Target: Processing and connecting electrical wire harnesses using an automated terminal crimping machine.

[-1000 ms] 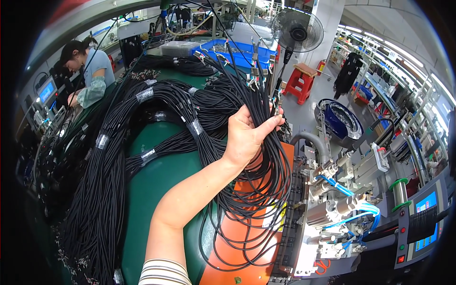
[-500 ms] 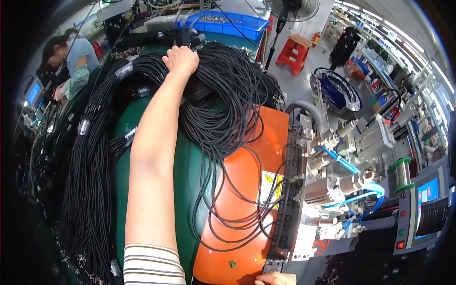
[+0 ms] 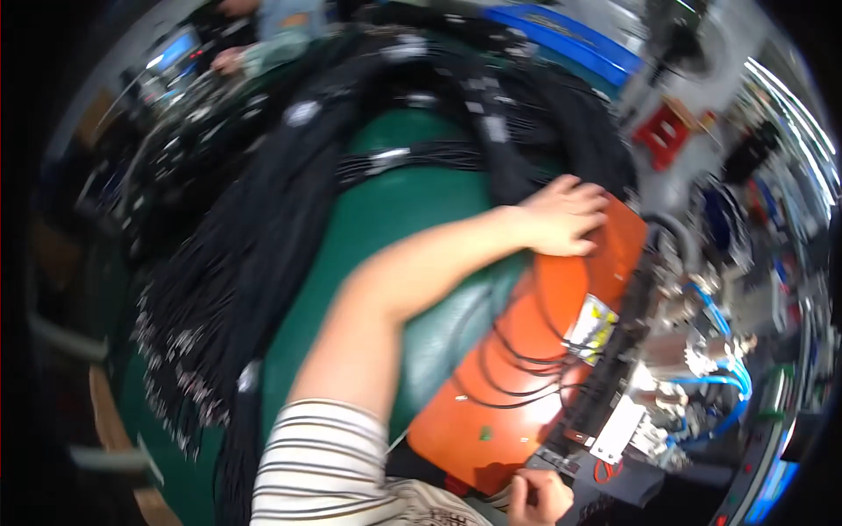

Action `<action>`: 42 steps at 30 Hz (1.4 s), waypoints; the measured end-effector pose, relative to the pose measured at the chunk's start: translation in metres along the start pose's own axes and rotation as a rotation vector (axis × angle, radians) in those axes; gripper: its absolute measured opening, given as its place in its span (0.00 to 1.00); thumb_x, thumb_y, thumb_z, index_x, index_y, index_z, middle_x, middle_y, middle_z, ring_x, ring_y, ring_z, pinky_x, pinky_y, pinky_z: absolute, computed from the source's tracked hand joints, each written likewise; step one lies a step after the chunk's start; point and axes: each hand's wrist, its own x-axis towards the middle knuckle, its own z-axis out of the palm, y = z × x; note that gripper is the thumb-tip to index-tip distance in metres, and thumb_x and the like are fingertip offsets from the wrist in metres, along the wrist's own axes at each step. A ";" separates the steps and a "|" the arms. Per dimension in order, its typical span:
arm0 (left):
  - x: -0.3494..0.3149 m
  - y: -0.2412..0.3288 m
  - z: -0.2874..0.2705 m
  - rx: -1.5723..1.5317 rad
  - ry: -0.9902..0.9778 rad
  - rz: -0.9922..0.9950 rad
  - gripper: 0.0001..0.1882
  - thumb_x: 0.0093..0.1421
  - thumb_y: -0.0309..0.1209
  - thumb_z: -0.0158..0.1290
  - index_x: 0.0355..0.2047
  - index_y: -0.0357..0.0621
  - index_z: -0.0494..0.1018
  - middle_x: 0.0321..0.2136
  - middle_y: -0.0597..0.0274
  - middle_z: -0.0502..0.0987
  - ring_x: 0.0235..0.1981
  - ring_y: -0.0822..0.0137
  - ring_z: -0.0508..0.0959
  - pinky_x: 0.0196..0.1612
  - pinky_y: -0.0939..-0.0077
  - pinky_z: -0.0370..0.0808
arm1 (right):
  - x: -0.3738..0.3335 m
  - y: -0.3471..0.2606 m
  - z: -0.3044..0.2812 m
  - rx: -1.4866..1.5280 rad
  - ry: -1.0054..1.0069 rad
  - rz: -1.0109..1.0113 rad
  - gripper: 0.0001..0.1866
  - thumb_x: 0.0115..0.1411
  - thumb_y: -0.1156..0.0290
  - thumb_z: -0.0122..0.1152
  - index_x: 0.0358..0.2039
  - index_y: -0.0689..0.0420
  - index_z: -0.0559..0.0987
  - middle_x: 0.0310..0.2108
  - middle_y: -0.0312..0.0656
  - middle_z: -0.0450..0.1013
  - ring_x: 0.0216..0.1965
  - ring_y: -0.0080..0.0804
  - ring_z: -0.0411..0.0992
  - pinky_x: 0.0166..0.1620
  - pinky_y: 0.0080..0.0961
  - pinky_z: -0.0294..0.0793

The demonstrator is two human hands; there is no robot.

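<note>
My left hand (image 3: 566, 217) is over the far end of an orange plate (image 3: 456, 430), its fingers spread and bent downward. Just behind and beside it hangs a thick bundle of black cables (image 3: 517, 162); whether the fingertips touch a cable is blurred. Several loose black cables (image 3: 517, 358) curve across the plate into the row of dark holders (image 3: 614, 351) on the machine's edge. Low in the view, by the machine's near corner, my right hand (image 3: 542, 498) is curled with the thumb up; anything inside its fingers is hidden.
Large tied bundles of black cables (image 3: 263, 202) lie over the green table (image 3: 421, 197). To the right stands a machine (image 3: 693, 351) with metal cylinders and blue tubes. A blue tray (image 3: 570, 44) and a red stool (image 3: 662, 136) are farther back. A co-worker (image 3: 285, 26) sits far left.
My left hand has come from the cable heap at the back down to the orange plate, and its fist has opened. The heap no longer covers the plate's far end. The view has swung left.
</note>
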 end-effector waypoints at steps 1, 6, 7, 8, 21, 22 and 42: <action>0.005 0.002 0.009 0.019 -0.022 -0.031 0.31 0.57 0.49 0.52 0.53 0.40 0.70 0.59 0.51 0.67 0.64 0.54 0.59 0.62 0.47 0.55 | -0.001 0.001 0.000 -0.023 0.025 -0.017 0.06 0.54 0.80 0.65 0.33 0.60 0.78 0.26 0.45 0.76 0.24 0.39 0.74 0.27 0.28 0.72; 0.001 0.062 -0.029 0.053 0.137 -0.085 0.28 0.53 0.44 0.58 0.50 0.40 0.71 0.50 0.53 0.72 0.58 0.54 0.65 0.61 0.46 0.56 | -0.009 0.012 0.008 -0.067 0.096 -0.052 0.03 0.57 0.80 0.63 0.33 0.63 0.78 0.26 0.46 0.76 0.24 0.38 0.74 0.29 0.28 0.74; -0.018 0.072 -0.049 0.098 0.225 -0.053 0.26 0.52 0.42 0.59 0.49 0.41 0.71 0.47 0.56 0.74 0.56 0.56 0.67 0.61 0.48 0.56 | -0.010 0.011 0.009 -0.050 0.113 -0.060 0.03 0.57 0.80 0.63 0.32 0.64 0.78 0.26 0.45 0.76 0.24 0.37 0.74 0.30 0.28 0.74; -0.044 0.077 -0.077 0.060 0.174 -0.078 0.20 0.53 0.40 0.58 0.43 0.42 0.73 0.42 0.56 0.76 0.50 0.55 0.72 0.57 0.52 0.62 | -0.010 0.008 0.010 -0.058 0.121 -0.078 0.02 0.57 0.80 0.63 0.32 0.64 0.78 0.25 0.45 0.76 0.24 0.36 0.74 0.30 0.28 0.74; -0.504 -0.016 -0.332 0.594 0.061 -1.636 0.16 0.57 0.35 0.55 0.43 0.41 0.77 0.45 0.46 0.78 0.46 0.49 0.77 0.49 0.57 0.74 | -0.005 -0.005 0.013 -0.116 0.199 0.008 0.05 0.60 0.76 0.62 0.32 0.66 0.80 0.26 0.46 0.78 0.25 0.32 0.75 0.33 0.26 0.75; -0.506 -0.020 -0.328 0.591 0.023 -1.746 0.20 0.57 0.34 0.55 0.49 0.41 0.72 0.52 0.48 0.72 0.52 0.50 0.73 0.54 0.58 0.71 | -0.006 -0.001 0.014 -0.117 0.197 0.023 0.05 0.60 0.76 0.62 0.32 0.65 0.81 0.26 0.45 0.78 0.25 0.31 0.75 0.32 0.26 0.75; -0.612 -0.053 -0.359 0.886 -0.037 -1.874 0.29 0.55 0.31 0.56 0.58 0.46 0.64 0.56 0.55 0.69 0.60 0.55 0.66 0.61 0.57 0.59 | -0.009 0.004 0.024 -0.267 0.201 0.005 0.05 0.62 0.76 0.60 0.32 0.65 0.80 0.25 0.44 0.78 0.25 0.31 0.75 0.32 0.26 0.76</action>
